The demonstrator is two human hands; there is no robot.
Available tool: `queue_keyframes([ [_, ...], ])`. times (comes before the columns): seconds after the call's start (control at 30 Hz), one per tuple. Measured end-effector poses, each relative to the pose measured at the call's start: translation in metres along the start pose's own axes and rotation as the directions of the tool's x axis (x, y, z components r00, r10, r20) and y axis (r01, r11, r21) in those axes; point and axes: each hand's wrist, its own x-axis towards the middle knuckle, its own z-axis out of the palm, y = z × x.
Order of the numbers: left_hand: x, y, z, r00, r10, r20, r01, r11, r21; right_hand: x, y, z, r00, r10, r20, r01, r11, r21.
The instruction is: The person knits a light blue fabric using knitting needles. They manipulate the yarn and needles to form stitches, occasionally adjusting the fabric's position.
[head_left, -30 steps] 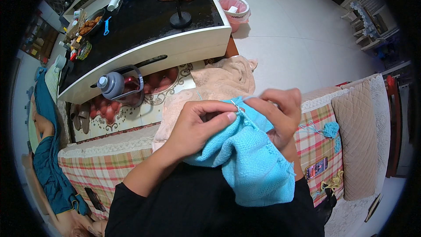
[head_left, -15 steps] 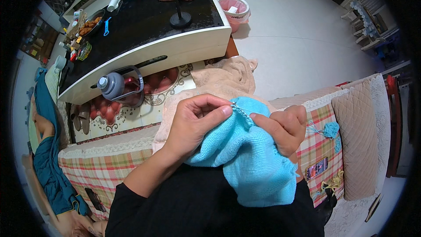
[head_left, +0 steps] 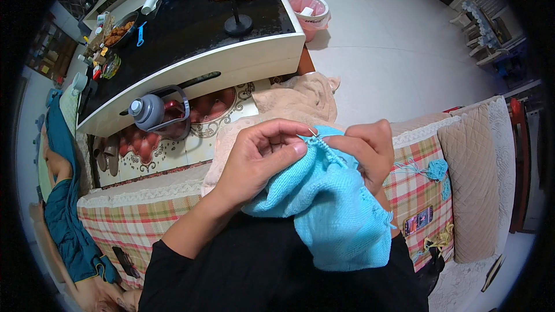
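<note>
A light blue piece of knitting (head_left: 341,219) hangs in soft folds over my lap. A thin knitting needle (head_left: 313,132) shows its tip at the upper edge, where a row of loops runs. My left hand (head_left: 257,159) pinches this edge between thumb and fingertips, close to the needle tip. On the other side my right hand (head_left: 373,153) is closed round the knitting, its index finger stretched along the row of loops. Fabric and fingers hide most of the needle, and whether a second one is there I cannot tell.
Blue yarn (head_left: 437,170) and a phone (head_left: 418,221) lie on the plaid sofa cover (head_left: 413,164) at right. Ahead stands a black-topped table (head_left: 191,17) with a phone stand (head_left: 238,25). A grey jug (head_left: 151,112) and a pink bin (head_left: 312,14) are nearby. Someone (head_left: 63,266) lies at left.
My right hand has shifted slightly up and left, closer to the left hand. The needle tip now sticks up between the hands, and the knitting's upper edge has tilted.
</note>
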Motion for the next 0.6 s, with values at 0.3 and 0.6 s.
queue_keyframes([
  [0.3, 0.001, 0.009, 0.005, 0.997, -0.049, -0.051, 0.056, 0.989, 0.137, -0.014, -0.003, 0.0, 0.989, 0.07, -0.129, -0.077, 0.996, -0.048],
  [0.6, 0.0, 0.001, 0.007, 0.996, 0.017, -0.093, -0.014, 0.999, 0.035, -0.013, -0.004, -0.005, 0.997, 0.008, -0.075, -0.009, 1.0, -0.016],
])
